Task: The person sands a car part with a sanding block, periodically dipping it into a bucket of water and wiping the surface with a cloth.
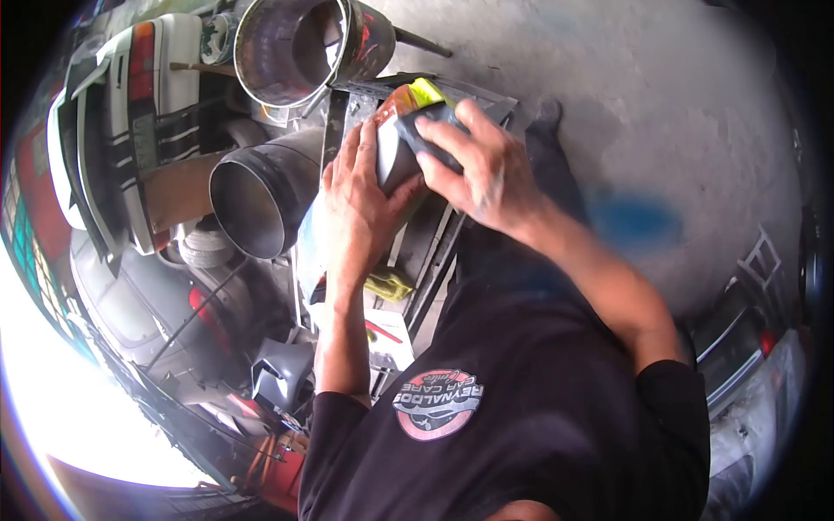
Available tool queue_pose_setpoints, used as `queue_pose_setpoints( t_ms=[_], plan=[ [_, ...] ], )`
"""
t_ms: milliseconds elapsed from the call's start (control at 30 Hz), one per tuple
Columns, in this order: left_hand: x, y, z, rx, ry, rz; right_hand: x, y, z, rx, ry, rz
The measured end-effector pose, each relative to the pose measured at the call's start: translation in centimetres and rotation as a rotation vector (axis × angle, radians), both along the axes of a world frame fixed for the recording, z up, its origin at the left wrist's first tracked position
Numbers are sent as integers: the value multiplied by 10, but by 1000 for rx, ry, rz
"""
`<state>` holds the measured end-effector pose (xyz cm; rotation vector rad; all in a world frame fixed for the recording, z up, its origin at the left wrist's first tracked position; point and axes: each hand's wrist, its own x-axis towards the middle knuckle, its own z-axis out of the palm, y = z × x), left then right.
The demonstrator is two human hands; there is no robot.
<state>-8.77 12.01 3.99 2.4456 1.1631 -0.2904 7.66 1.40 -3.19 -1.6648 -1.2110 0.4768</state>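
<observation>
My right hand (486, 169) is closed around a dark grey sanding pad (434, 130), pressing it on a curved painted part. White, with an orange-brown patch at its far end, the part (395, 152) rests on a dark metal stand (478, 95). My left hand (356, 187) lies on the part's near left side, fingers stretched forward and thumb out to the right. Bright yellow-green material (426, 91) shows just beyond the pad. The pad's underside and the surface under it are hidden.
A paint-stained bucket (365, 43) and a black bucket (252, 204) stand left of the stand. A yellow cloth (388, 284) lies on the stand nearer my body. Car bumpers (113, 130) and a grey car (148, 304) are farther left. Concrete floor (660, 113) extends to the right.
</observation>
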Motion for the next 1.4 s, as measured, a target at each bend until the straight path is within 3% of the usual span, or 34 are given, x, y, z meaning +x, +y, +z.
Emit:
queue_pose_setpoints(
  t_ms=[67, 200, 333, 467, 567, 700, 833, 967, 1067, 1200, 1400],
  plan=[
    [5, 1, 3, -2, -15, 21, 10, 14, -10, -140, -3, 12],
    [-2, 2, -2, 44, 25, -16, -1, -5, 5, 55, -24, -19],
    [6, 1, 4, -22, -31, 42, 10, 14, -10, -132, -30, 30],
    [0, 1, -1, 55, 29, -13, 3, -2, 0, -13, -15, 10],
    [9, -1, 6, -20, -60, 50, 12, 18, -7, -65, -21, 17],
    [3, 0, 1, -26, -25, 47, 4, 5, 2, 76, -43, -20],
    [6, -1, 5, 17, 14, 7, 13, 26, -11, -58, 12, 12],
    [2, 3, 2, -15, 18, 0, 6, 9, 3, 60, -20, -16],
    [5, 0, 4, -23, 3, 30, 13, 24, -9, -90, -12, 23],
    [2, 0, 0, -4, -20, 38, 5, 6, 6, 19, -24, -10],
    [6, 2, 4, -34, -20, 33, 10, 15, -1, -48, -66, -12]
  ],
)
